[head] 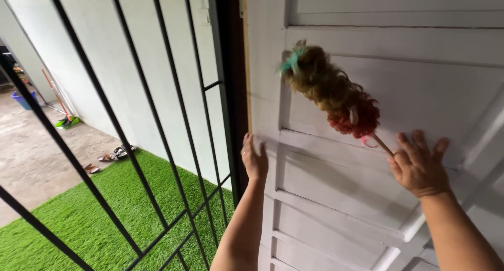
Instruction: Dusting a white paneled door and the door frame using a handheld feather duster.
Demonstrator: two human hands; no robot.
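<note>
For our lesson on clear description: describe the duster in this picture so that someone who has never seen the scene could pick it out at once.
Start at the white panelled door that fills the right side. The feather duster lies slanted against its upper panel, its thin stick held in the right hand. It is the only fluffy thing on the door: tan feathers, red near the handle, with a teal tuft at the tip.

Black metal grille (157,118) fronts green artificial turf (105,208) (sandals (113,155) at its edge), blue bucket (23,99) beyond.

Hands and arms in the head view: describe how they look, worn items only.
Both forearms are bare, no sleeves showing. The left hand and right hand wear no gloves; no rings, watch or bracelets are visible. Fingers are uncovered.
</note>
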